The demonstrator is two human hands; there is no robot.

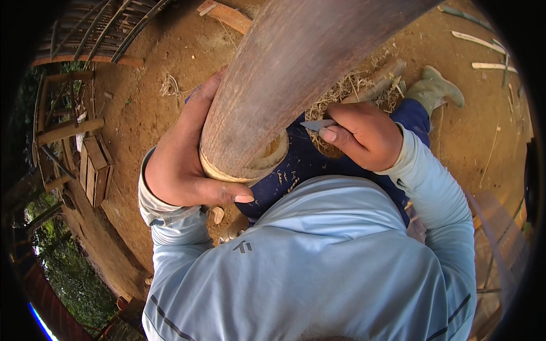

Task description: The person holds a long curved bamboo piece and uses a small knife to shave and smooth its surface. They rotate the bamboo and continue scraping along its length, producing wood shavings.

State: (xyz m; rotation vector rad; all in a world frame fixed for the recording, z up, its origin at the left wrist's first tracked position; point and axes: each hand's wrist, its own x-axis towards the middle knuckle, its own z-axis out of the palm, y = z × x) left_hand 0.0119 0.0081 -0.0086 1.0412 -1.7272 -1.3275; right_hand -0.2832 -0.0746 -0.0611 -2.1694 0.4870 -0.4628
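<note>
A thick brown wooden tube (pixel 273 85) rises from my lap toward the top of the picture, its near end showing a pale cut rim (pixel 259 172) around a hollow. Wrapped against its left side is my left hand (pixel 185 156), the thumb lying along the lower rim and the fingertips hidden behind the tube. Just right of that end, my right hand (pixel 367 136) pinches a small knife (pixel 318 124). Its short grey blade points left toward the tube, apart from it; the rest is covered by my fingers.
Pale shavings (pixel 347 91) and a short log (pixel 382 79) lie beyond my right hand. My boot (pixel 435 88) is at the right. A wooden crate (pixel 94 170) stands at the left, below a slatted frame (pixel 94 31). Thin pale sticks (pixel 478 40) lie at the far right.
</note>
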